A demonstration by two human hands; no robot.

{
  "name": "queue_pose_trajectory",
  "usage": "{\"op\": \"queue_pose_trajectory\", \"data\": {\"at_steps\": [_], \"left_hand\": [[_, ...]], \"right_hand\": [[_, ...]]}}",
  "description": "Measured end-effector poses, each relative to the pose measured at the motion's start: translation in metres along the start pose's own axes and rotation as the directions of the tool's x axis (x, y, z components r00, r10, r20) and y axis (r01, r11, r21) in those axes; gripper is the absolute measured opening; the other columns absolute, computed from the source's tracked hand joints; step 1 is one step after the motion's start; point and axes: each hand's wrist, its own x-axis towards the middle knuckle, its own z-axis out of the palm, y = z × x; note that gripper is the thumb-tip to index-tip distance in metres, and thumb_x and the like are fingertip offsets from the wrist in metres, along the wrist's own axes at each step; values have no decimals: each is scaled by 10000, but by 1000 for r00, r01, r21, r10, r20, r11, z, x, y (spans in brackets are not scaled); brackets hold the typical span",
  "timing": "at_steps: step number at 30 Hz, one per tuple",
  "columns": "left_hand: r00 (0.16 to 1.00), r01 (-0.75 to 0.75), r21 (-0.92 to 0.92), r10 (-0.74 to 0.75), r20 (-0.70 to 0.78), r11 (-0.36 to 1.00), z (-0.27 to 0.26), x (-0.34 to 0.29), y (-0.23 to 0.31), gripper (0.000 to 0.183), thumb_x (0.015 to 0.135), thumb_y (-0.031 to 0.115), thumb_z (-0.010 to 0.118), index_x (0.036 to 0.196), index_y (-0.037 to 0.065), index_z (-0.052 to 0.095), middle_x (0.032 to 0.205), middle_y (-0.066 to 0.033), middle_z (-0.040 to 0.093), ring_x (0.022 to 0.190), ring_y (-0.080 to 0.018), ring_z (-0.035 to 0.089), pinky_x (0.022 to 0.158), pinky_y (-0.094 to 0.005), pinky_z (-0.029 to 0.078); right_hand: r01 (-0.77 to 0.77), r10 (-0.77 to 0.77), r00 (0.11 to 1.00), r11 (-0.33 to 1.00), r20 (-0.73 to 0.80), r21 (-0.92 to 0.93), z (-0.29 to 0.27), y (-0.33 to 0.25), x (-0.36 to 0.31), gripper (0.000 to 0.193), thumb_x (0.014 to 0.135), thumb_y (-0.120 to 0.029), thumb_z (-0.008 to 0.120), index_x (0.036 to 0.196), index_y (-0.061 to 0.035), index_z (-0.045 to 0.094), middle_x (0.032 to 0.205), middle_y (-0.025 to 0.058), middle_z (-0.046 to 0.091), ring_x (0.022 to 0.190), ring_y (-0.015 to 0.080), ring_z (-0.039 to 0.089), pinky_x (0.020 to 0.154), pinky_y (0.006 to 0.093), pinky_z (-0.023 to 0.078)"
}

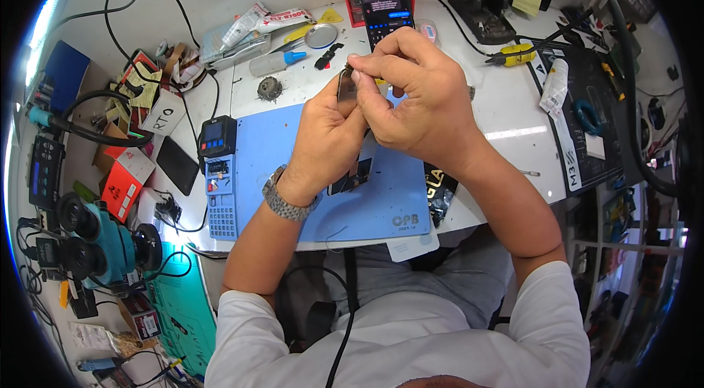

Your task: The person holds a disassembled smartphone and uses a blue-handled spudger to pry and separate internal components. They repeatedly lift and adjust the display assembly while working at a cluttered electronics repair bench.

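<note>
My left hand (330, 120), with a metal watch on its wrist, is closed around a small dark, shiny flat piece (346, 89) held above the mat. My right hand (414, 87) pinches with thumb and forefinger at the upper end of that piece. What lies between those fingertips is too small to make out. Under the hands, a phone-like slab (353, 177) rests on the blue mat (275, 160), largely covered by them. Just beyond the hands a lit phone (383, 6) leans against a red drawer box (350, 3).
To the left of the mat are a small device with a screen (218, 136), a black slab (177, 166) and a teal microscope (110, 241). A blue-capped bottle (277, 62), a metal scrubber (270, 88) and a round tin (321, 36) stand behind. Yellow cutters (513, 55) lie at right.
</note>
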Motion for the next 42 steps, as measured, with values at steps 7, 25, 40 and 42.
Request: {"op": "queue_pose_trajectory", "data": {"at_steps": [7,25,40,42], "left_hand": [[997,-57,-39,55,-49,998,8,0,4,357,1093,87,618,1426,-40,588,1023,-41,771,880,-73,690,764,-248,566],[999,-45,11,45,-20,999,5,0,4,368,1089,102,623,1431,-27,583,993,-48,775,869,-57,679,751,-242,557],[996,-84,-41,83,-37,996,8,0,7,327,1093,98,618,1390,-39,609,1057,-78,788,932,-82,706,811,-266,585],[998,-63,-55,62,-17,996,7,0,3,328,1095,95,614,1394,-38,608,1060,-79,787,943,-81,704,816,-265,583]], "right_hand": [[-16,16,1000,1000,24,-16,-3,0,0,156,811,-102,788,955,-74,843,898,53,701,666,219,703,612,341,572],[85,-84,996,993,-16,87,3,1,0,200,852,-6,784,1048,-17,827,910,62,682,638,129,574,546,261,465],[52,-53,999,980,-2,191,4,4,0,172,897,-78,775,1058,-45,827,926,75,692,710,189,667,619,315,549],[23,-27,999,980,17,198,-1,-1,4,202,895,-25,773,1094,-24,813,943,81,699,760,163,659,654,284,535]]}}
